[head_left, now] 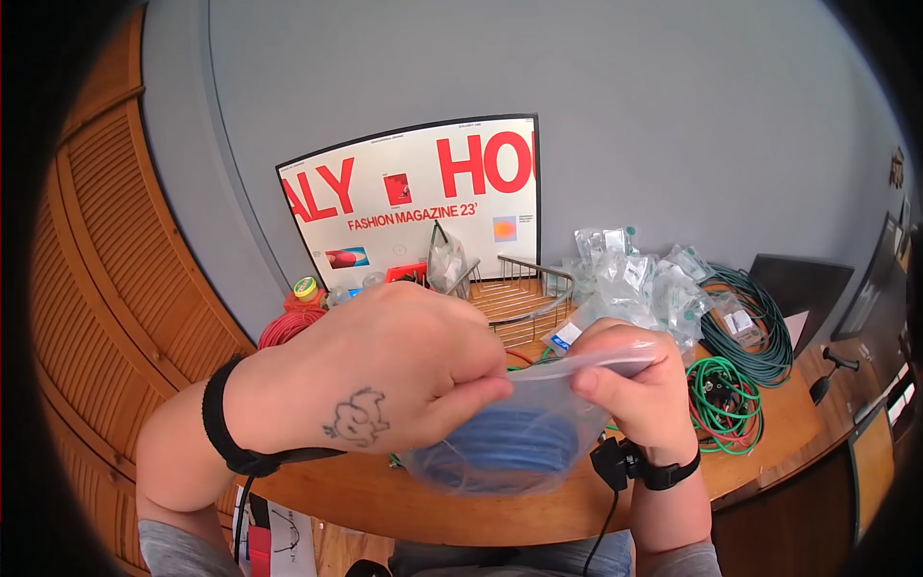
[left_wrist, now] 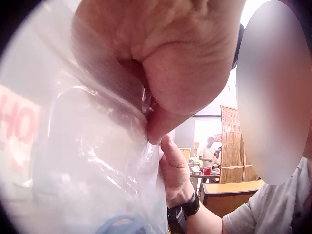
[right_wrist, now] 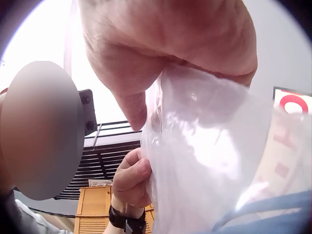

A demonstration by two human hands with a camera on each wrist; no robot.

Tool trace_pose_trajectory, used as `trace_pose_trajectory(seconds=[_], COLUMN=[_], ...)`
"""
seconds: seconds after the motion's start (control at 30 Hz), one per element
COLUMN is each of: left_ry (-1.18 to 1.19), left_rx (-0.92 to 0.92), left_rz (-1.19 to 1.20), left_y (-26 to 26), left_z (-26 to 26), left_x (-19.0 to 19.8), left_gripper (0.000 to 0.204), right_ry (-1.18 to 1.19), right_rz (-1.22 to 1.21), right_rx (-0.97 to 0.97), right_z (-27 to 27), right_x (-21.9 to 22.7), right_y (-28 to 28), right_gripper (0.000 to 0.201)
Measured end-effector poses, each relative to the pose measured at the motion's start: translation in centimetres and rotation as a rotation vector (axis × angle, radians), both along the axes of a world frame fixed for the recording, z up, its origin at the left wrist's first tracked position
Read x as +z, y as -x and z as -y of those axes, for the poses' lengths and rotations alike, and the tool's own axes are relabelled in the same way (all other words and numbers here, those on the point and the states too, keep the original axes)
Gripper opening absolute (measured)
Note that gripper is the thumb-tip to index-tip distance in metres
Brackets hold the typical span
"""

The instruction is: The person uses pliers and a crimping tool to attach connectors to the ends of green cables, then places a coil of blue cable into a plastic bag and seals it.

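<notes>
A clear zip bag (head_left: 548,409) hangs between my two hands over the front of the table, with a coil of blue cable (head_left: 510,442) lying in its lower part. My left hand (head_left: 385,370) pinches the bag's top edge between thumb and fingers. At the other end of that edge, my right hand (head_left: 630,380) grips the plastic, thumb on the near side. From the left wrist view, the bag (left_wrist: 97,161) spreads out below the left hand (left_wrist: 165,63). In the right wrist view the blue cable (right_wrist: 263,209) shows low inside the plastic.
Behind the hands stand a wire basket (head_left: 524,298) and a heap of clear bags (head_left: 625,284). Coils of dark green cable (head_left: 755,327) and bright green cable (head_left: 721,404) lie at the right. Red cable (head_left: 288,325) sits at the left, before a framed poster (head_left: 413,197).
</notes>
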State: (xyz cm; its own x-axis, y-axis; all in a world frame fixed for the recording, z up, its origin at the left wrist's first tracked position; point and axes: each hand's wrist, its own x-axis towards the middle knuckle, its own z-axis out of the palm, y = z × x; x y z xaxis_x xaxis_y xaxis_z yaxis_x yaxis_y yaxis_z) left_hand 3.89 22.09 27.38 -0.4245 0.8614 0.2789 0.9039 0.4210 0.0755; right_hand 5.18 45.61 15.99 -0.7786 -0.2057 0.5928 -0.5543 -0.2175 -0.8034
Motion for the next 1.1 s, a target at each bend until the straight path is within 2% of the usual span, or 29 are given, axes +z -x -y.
trace_pose_trajectory(seconds=[0.1, 0.17, 0.23, 0.4, 0.47, 0.6, 0.67, 0.73, 0.8, 0.9, 0.97, 1.0, 1.07, 1.1], left_ry=[0.045, 0.071, -0.005, 0.033, 0.023, -0.005, -0.020, 0.072, 0.078, 0.064, 0.027, 0.026, 0.018, 0.016], left_rx=[0.009, 0.031, 0.036, 0.022, 0.024, 0.005, 0.011, 0.088, 0.097, 0.107, 0.103, 0.073, 0.041, 0.028], left_rz=[0.045, 0.089, -0.005, 0.013, 0.024, 0.036, 0.044, 0.159, 0.101, 0.034, 0.025, 0.008, -0.009, 0.020], left_y=[-0.2, -0.4, -0.6, 0.0, 0.1, -0.1, -0.2, -0.3, 0.1, 0.4, 0.6, 0.7, 1.0, 1.1], left_z=[0.0, 0.0, -0.3, -1.1, -1.2, -1.3, -1.1, -0.7, -0.4, -0.2, 0.0, 0.2, 0.3, 0.3], left_x=[0.6, 0.8, 1.0, 0.4, -0.1, -0.6, -0.1, 0.8, 0.6, 0.3, 0.2, 0.2, 0.1, -0.1], left_gripper=[0.012, 0.013, 0.013, 0.009, 0.007, 0.008, 0.009, 0.009, 0.009, 0.008, 0.008, 0.008, 0.009, 0.009], right_ry=[-0.008, 0.043, 0.013, 0.004, -0.037, -0.089, -0.032, 0.005, 0.040, 0.000, 0.163, 0.122, -0.343, -0.632], right_rz=[0.051, -0.010, -0.022, 0.020, -0.049, -0.060, -0.090, -0.029, 0.023, 0.026, 0.008, -0.015, -0.402, -0.605], right_rx=[-0.074, -0.137, -0.142, -0.145, -0.130, -0.166, -0.183, -0.169, -0.156, -0.119, -0.085, -0.168, -0.469, -0.497], right_z=[0.8, 1.2, 1.2, 1.5, 1.7, 1.5, 1.8, 1.9, 1.9, 1.5, 0.7, -0.3, -1.9, -2.2], right_x=[0.1, -0.3, -0.4, 0.2, 0.8, -0.3, -0.7, -1.0, -1.0, -0.5, 0.4, 1.3, 4.1, 5.9], right_y=[0.0, 0.1, 0.1, -0.2, -0.6, -0.1, -0.1, 0.0, 0.0, -0.1, -0.3, -0.8, -1.5, -1.8], right_gripper=[0.014, 0.012, 0.012, 0.012, 0.013, 0.014, 0.015, 0.013, 0.011, 0.021, 0.038, 0.053, 0.054, 0.054])
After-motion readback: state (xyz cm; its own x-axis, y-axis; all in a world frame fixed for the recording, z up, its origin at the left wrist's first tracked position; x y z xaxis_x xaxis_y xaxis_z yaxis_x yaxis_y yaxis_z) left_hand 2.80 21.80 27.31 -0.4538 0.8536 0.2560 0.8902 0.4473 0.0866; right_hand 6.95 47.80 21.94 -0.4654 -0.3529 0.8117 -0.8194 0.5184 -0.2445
